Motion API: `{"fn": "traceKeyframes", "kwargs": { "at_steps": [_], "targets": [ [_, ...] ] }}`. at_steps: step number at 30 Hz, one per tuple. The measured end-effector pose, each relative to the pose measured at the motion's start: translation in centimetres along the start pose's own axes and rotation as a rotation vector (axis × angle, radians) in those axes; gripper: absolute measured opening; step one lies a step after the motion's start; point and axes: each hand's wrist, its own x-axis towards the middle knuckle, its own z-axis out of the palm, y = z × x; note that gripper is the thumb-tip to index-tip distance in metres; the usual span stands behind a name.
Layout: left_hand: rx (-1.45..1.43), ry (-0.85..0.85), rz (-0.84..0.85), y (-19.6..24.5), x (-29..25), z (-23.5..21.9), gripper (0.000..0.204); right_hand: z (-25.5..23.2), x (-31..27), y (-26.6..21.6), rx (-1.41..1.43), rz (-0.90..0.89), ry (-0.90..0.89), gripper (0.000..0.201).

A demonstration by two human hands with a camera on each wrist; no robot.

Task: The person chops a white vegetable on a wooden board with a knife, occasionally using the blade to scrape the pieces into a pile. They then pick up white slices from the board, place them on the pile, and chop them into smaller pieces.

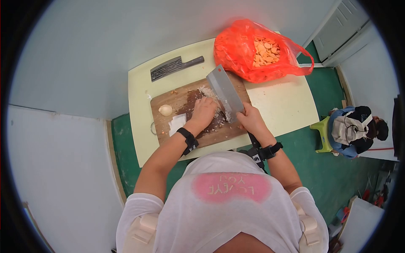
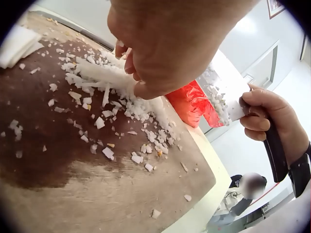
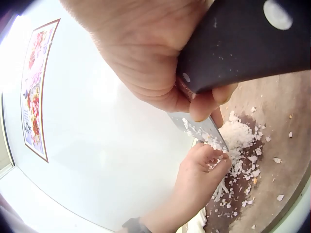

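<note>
My right hand (image 1: 252, 120) grips the black handle of a cleaver (image 1: 225, 90), its broad blade tilted over the wooden cutting board (image 1: 230, 133). White bits cling to the blade in both wrist views. Just left of the blade, my left hand (image 1: 203, 113) holds white vegetable pieces (image 2: 104, 73) on the board with curled fingers; its fingertips are partly hidden. Finely chopped white bits (image 3: 240, 136) are heaped by the blade and scattered over a dark wet patch. Flat white slices (image 1: 177, 123) and a pale round onion (image 1: 165, 110) lie on the board's left side.
A second cleaver with a dark blade (image 1: 166, 68) lies behind the board on the pale yellow table (image 1: 282, 101). A red plastic bag (image 1: 236, 50) of orange slices (image 1: 265, 51) stands at the back right. Another person (image 1: 354, 128) sits on a green stool (image 1: 324, 134) to the right.
</note>
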Motion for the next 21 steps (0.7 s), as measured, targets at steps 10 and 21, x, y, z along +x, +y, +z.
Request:
{"fn": "traceKeyframes", "kwargs": {
  "at_steps": [10, 21],
  "targets": [
    [-0.211, 0.0, -0.3, -3.8, -3.0, 0.1, 0.009, 1.0, 0.7, 0.3, -0.098, -0.057, -0.038, 0.021],
    [-0.264, 0.208, -0.27, -0.4, -4.6, -0.2, 0.027, 5.0, 2.4, -0.2, -0.568, -0.219, 0.003, 0.017]
  ]
}}
